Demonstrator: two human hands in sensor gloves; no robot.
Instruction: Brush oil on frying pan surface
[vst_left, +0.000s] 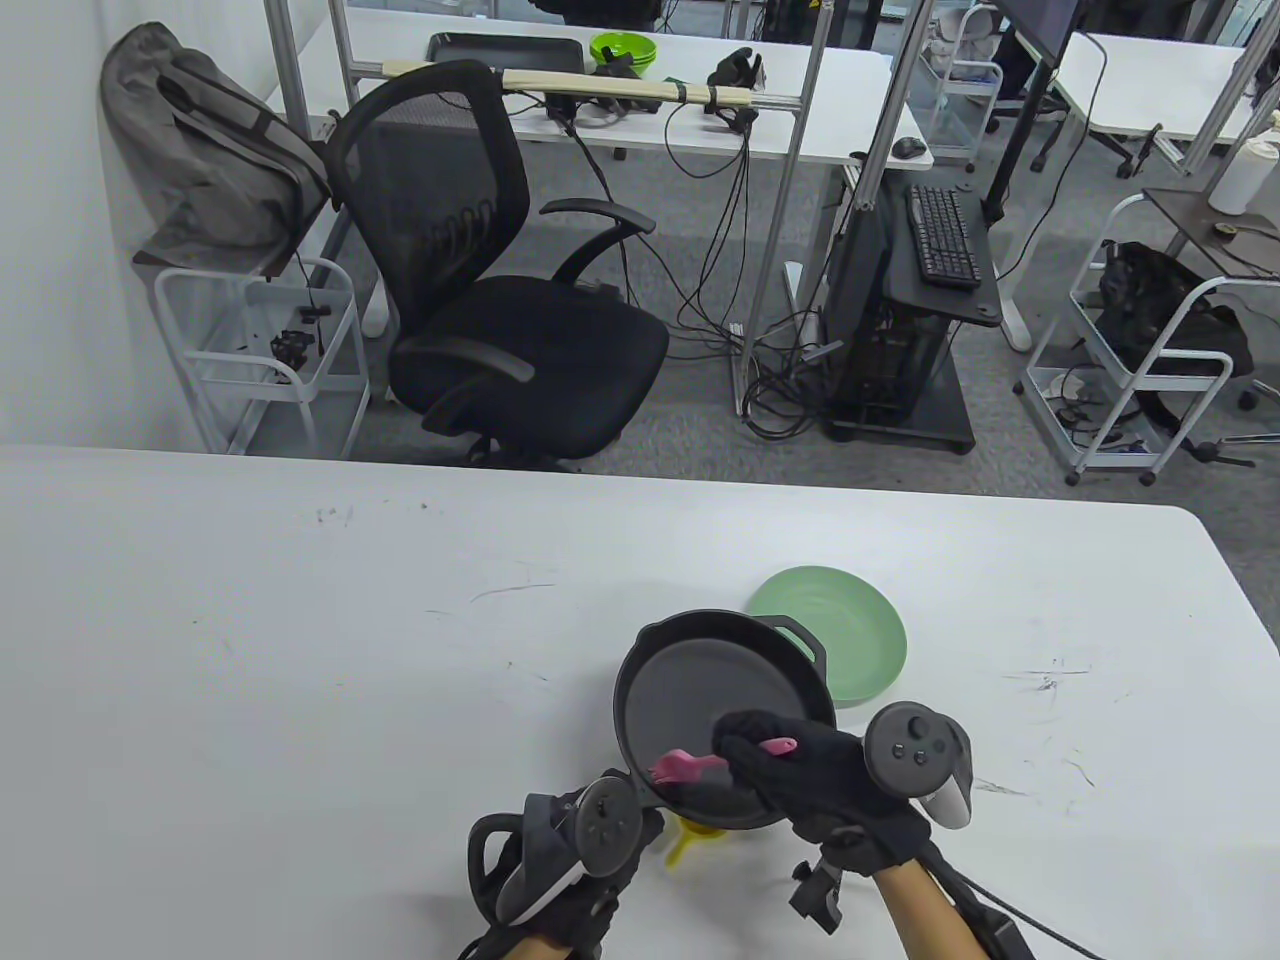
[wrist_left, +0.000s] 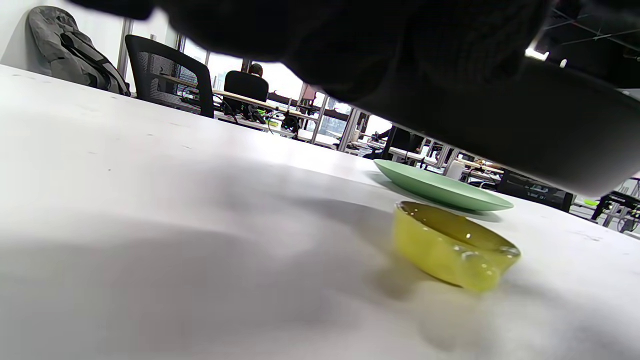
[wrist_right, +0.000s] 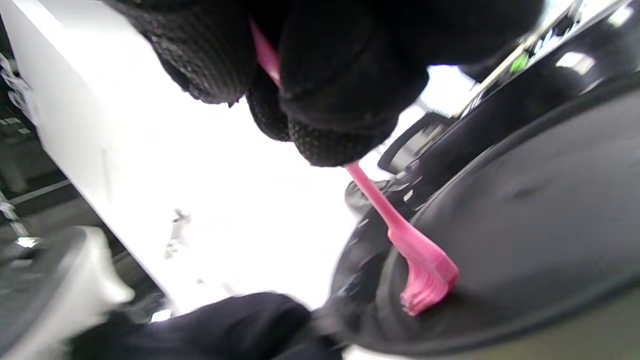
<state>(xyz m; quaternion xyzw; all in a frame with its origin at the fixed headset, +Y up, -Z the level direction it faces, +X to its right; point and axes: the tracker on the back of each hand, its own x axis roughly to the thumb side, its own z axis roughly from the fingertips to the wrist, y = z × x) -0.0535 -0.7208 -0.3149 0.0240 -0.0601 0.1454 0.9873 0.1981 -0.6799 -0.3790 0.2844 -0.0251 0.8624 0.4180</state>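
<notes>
White laminate table (vst_left: 300, 650) carries everything you are working with, its surface marked by a few dark scuffs. Raised above its near edge is the black cast-iron frying pan (vst_left: 700, 680), tilted toward you, with its small loop handle pointing at the pale green plate (vst_left: 860, 640) that lies flat just behind it. Your left hand (vst_left: 570, 850) is at the pan's near-left rim, at the handle end; its fingers are hidden, so whether it grips cannot be told, though the left wrist view shows the pan lifted off the table. Your right hand (vst_left: 800, 770) pinches the pink silicone brush (wrist_right: 415, 260), bristles pressed on the pan's inner floor near the near rim. Under the pan sits a small yellow oil dish (wrist_left: 452, 245), resting on the table.
</notes>
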